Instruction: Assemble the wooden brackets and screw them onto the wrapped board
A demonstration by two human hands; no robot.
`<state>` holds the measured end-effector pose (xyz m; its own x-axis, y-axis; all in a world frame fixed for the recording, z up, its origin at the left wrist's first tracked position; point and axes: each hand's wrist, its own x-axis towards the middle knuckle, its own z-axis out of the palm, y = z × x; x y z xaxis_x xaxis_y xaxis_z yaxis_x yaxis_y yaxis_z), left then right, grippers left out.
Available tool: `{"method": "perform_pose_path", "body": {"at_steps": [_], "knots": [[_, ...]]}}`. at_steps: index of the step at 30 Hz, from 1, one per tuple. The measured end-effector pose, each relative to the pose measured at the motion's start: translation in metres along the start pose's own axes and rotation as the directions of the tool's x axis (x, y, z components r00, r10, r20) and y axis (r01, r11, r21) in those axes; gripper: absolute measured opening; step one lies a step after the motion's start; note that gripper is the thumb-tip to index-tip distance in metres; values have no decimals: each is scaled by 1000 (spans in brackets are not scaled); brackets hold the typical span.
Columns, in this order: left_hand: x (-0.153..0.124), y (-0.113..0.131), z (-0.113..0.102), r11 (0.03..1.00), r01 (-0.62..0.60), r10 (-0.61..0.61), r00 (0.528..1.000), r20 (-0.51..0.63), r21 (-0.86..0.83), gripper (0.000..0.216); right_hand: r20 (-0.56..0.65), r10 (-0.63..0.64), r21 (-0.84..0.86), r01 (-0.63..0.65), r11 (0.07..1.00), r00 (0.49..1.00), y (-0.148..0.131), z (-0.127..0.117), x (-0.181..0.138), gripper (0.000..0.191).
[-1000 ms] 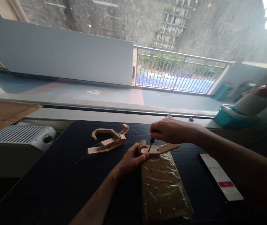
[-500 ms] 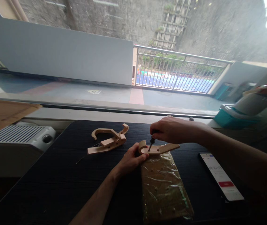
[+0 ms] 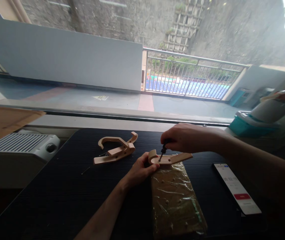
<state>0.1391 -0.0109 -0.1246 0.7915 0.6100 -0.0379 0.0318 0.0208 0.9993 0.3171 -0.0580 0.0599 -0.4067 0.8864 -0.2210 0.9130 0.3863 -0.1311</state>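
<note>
My left hand [image 3: 139, 170] grips the curled end of a curved wooden hook piece [image 3: 169, 158] and holds it against the far end of a plastic-wrapped wooden board [image 3: 175, 200]. My right hand [image 3: 186, 137] is closed around a small black screwdriver [image 3: 163, 150]. The driver's tip is pressed down into the wooden piece near the curl. Two more wooden hook pieces [image 3: 116, 150] lie stacked to the left on the black table [image 3: 57, 190].
A phone [image 3: 236, 187] with a lit screen lies at the right of the table. A small screw or pin [image 3: 85, 170] lies loose left of my hand. A white heater [image 3: 17, 146] sits at the left, and a teal and white appliance [image 3: 260, 116] stands at the right by the window.
My right hand has turned slightly on the screwdriver, with the wrist shifting up. The wooden piece and my left hand have stayed in place.
</note>
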Motion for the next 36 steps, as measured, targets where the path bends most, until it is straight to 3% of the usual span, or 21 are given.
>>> {"method": "perform_pose_path", "body": {"at_steps": [14, 25, 36], "knots": [[0, -1, 0, 1000, -5, 5, 1000, -5, 4, 37, -32, 78, -17, -79, 997, 996, 0, 7, 6, 29], [0, -2, 0, 999, -9, 10, 1000, -14, 47, 38, -10, -21, -5, 20, 1000, 1000, 1, 6, 3, 20], [0, -2, 0, 1000, -14, 14, 1000, -8, 20, 39, -27, 38, -57, -39, 998, 999, -3, 7, 6, 28]]}}
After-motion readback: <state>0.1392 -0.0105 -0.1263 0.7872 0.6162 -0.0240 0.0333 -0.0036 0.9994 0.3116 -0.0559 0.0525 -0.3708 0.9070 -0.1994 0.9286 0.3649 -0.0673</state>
